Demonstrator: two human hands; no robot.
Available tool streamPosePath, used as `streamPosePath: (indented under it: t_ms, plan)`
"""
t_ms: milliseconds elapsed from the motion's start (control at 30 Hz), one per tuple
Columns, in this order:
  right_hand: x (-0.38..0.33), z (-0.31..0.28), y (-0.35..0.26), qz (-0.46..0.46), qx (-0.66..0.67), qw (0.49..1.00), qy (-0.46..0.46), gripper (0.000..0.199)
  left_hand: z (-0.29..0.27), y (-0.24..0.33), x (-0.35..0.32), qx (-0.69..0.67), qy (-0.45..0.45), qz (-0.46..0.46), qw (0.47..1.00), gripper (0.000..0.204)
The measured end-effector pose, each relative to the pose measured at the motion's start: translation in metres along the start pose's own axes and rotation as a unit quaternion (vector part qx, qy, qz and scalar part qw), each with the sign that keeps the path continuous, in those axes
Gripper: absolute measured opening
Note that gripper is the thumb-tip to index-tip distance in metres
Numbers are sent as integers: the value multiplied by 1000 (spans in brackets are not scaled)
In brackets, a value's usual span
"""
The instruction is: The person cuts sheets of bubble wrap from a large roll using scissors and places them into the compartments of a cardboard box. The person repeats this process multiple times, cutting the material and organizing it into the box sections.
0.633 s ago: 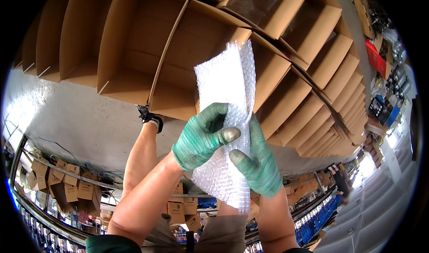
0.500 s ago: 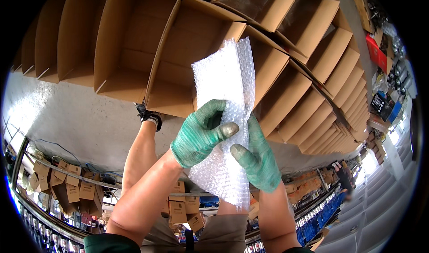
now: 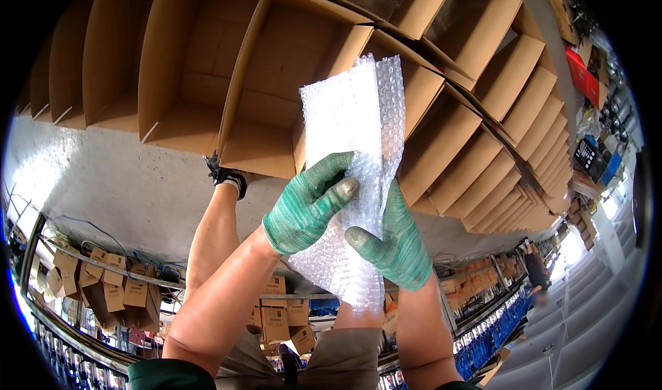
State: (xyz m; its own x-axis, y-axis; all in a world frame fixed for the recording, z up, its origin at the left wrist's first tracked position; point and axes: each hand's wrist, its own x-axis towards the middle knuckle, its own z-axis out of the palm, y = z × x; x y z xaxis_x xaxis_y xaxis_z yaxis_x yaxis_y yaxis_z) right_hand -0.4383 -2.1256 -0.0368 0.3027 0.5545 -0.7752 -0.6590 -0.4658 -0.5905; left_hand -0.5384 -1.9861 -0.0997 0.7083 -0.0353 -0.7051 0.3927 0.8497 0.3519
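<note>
A folded piece of clear bubble wrap [image 3: 345, 114] hangs between both hands in the middle of the view, its upper end in front of the open cardboard boxes. My left hand [image 3: 310, 204], in a green glove with a worn grey thumb tip, grips its left side with thumb and fingers. On the opposite side my right hand [image 3: 396, 245], gloved alike, holds it with the thumb across the front; its fingers are hidden behind the sheet. The lower end of the wrap spreads down between my forearms.
Rows of open-topped cardboard boxes [image 3: 276, 66] stand close together ahead and to the right. Behind me run metal racks with small brown cartons [image 3: 276, 321]. A red box [image 3: 583, 76] lies at far right. Another person [image 3: 534, 266] stands at the lower right.
The bubble wrap has shifted slightly up and to the right, and its right flap stands a little wider. My right thumb has slid a little left across it. Both hands keep their hold.
</note>
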Motion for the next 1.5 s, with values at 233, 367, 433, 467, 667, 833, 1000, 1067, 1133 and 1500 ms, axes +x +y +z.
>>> streamPosePath:
  t_ms: [233, 367, 433, 467, 667, 833, 1000, 1067, 1133, 1500]
  plan:
    - [-5, -5, 5, 59, 83, 995, 14, 79, -1, 8, 3, -22, -22, 9, 999, 50]
    - [-3, 0, 12, 79, 122, 989, 35, 74, -4, 13, 7, 35, 2, 6, 999, 51]
    - [-3, 5, 11, 89, 81, 992, 42, 75, -6, 17, 6, 35, 15, 13, 999, 49]
    - [-3, 7, 10, 95, 61, 993, 47, 76, -6, 18, 6, 36, 19, 16, 999, 47]
    - [-17, 13, -3, 30, 42, 974, 221, 40, -13, 31, 3, -13, 47, 4, 999, 46]
    - [-118, 9, -31, -7, 73, 806, 587, 46, -82, 49, -4, 4, 36, 4, 999, 42]
    - [-184, -7, -28, -109, -445, 680, 573, 44, -147, 66, -14, -73, 68, 92, 991, 57]
    - [-136, 7, -9, -154, -475, 723, 477, 50, -160, 59, -24, -85, 97, 66, 989, 54]
    - [-42, 29, 28, -144, -332, 806, 468, 54, -161, 60, -32, -59, 115, 43, 991, 54]
    - [282, -85, 216, 118, -399, 803, 426, 56, -139, 63, -40, 151, 121, 2, 981, 25]
